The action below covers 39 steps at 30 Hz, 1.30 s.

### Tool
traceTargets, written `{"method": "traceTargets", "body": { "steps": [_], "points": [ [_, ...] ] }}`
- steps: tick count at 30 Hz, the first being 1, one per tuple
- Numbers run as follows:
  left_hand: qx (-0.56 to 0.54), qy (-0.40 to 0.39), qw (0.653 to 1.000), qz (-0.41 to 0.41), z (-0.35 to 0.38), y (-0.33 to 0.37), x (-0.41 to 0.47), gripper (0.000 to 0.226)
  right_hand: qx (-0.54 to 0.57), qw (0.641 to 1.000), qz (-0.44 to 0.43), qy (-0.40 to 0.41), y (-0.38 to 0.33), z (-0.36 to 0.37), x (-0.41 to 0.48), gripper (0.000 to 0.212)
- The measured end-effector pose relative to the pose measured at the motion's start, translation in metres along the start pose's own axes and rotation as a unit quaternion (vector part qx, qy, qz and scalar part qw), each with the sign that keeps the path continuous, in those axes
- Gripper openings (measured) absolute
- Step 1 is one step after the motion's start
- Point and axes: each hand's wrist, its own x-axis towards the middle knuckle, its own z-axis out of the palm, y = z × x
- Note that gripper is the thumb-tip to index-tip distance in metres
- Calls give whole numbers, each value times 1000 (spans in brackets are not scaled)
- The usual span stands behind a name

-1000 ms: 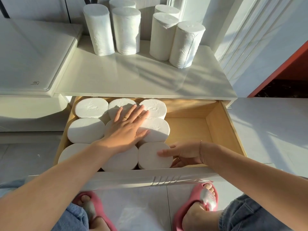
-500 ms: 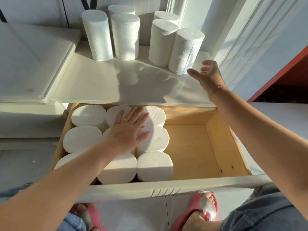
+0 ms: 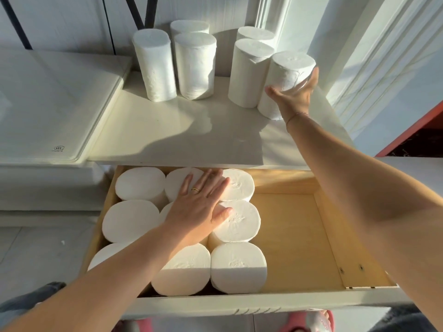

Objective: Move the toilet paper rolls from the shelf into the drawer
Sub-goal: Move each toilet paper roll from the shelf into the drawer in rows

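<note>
Right hand [image 3: 293,97] is gripping the nearest roll [image 3: 285,75] on the shelf [image 3: 167,130], 1 o'clock. Left hand [image 3: 199,209] (fingers straight) is lying flat on packed rolls [image 3: 237,267] in the drawer [image 3: 294,236], 7 o'clock.

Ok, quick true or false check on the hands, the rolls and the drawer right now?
1. The right hand grips the front right roll on the shelf. True.
2. The left hand lifts a roll. False: it lies flat on the drawer rolls.
3. The shelf holds five rolls. True.
4. The drawer is full. False: its right part is bare wood.
</note>
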Motion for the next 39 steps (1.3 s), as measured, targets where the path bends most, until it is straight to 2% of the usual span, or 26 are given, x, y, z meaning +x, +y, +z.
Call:
{"method": "traceTargets", "body": {
  "steps": [7,10,13,19,22,27,31,34,39],
  "points": [
    [1,-7,1000,3,0,-1,-1,69,-59,997,-35,30,-10,-3,-11,108],
    [-6,-11,1000,2,0,-1,-2,67,-68,995,-66,7,-13,-16,-36,94],
    [-32,-17,999,3,0,-1,-2,67,-47,993,-93,-52,-12,-39,-76,80],
    [-43,-23,999,22,-2,-3,-4,74,-44,976,-90,-192,-16,-102,-148,105],
    [-10,-23,1000,17,0,-2,-5,76,-57,965,-97,-238,-18,-131,-169,109],
    [-1,-12,1000,3,4,3,-7,68,-82,944,-49,-315,0,-158,-195,111],
    [-2,-20,1000,0,3,3,-8,72,-125,935,49,-329,35,-151,-200,115],
    [-2,-24,1000,4,2,4,-7,85,-179,928,68,-319,59,-144,-198,110],
    [-45,-21,999,13,4,0,-11,74,-205,914,73,-343,76,-133,-193,107]
  ]
}}
